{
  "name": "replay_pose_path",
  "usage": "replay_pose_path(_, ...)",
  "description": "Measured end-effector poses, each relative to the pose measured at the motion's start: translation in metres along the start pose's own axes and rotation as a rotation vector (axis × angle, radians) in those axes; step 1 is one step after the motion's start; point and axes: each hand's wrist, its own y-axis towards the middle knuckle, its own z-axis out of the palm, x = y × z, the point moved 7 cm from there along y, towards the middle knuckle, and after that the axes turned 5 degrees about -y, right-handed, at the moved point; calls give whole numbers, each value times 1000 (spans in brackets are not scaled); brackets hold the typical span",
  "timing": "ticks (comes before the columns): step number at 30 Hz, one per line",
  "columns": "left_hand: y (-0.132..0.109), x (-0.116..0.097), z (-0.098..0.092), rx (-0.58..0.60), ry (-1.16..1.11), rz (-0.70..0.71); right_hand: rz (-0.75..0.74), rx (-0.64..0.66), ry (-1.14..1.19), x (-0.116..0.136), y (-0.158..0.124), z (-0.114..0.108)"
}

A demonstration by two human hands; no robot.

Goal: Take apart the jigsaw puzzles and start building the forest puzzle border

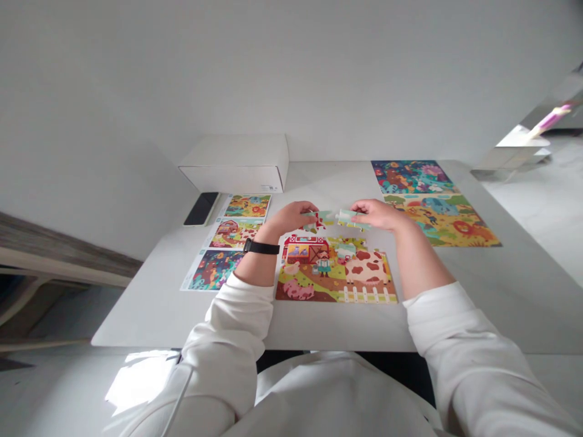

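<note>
A farm jigsaw puzzle (334, 273) with a barn, a farmer, a cow and a pig lies in front of me, its upper edge uneven. Just beyond that edge, my left hand (296, 216) is closed on a puzzle piece (319, 223) showing red and green. Across from it, my right hand (376, 213) pinches a light blue-green puzzle piece (348, 217). The two pieces are side by side; whether they touch I cannot tell. Fingers partly cover both pieces.
A picture sheet (209, 267) lies left, near a phone (201, 209) and a white box (237, 176). Two other puzzles, a sea scene (412, 177) and a savanna scene (446, 221), lie right on the white table (337, 328).
</note>
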Motion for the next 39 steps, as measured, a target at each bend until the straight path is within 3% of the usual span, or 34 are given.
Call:
replay_pose_path(4, 6, 9, 2, -50, -142, 1, 15, -63, 143, -7, 2, 0)
replay_pose_path(7, 9, 13, 12, -26, -128, -24, 33, -61, 168, -11, 3, 5)
replay_pose_path(11, 11, 13, 21, -57, 57, -32, 76, -96, -33, -16, 7, 10)
replay_pose_path(14, 12, 14, 17, -173, 268, -33, 130, -135, -314, -18, 9, 11)
replay_pose_path(17, 12, 20, 10, -212, 391, -68, 138, -132, -436, -16, 9, 12)
replay_pose_path(21, 9, 23, -4, -226, 394, -90, 87, -212, -347, -8, 7, 8)
replay_pose_path(26, 11, 20, 0, -216, 117, -78, -1, -227, -148, 1, 12, 16)
replay_pose_path(30, 10, 8, 0, -319, 296, 9, 23, -325, -310, 4, 6, 5)
replay_pose_path(33, 4, 2, -9, -291, 452, 17, 77, -198, -347, 7, 0, 5)
replay_pose_path(36, -5, 5, -11, -106, 516, -32, 99, 25, -437, 17, -7, 21)
replay_pose_path(39, -18, 10, -1, 47, 674, -73, 120, 168, -614, 29, -12, 42)
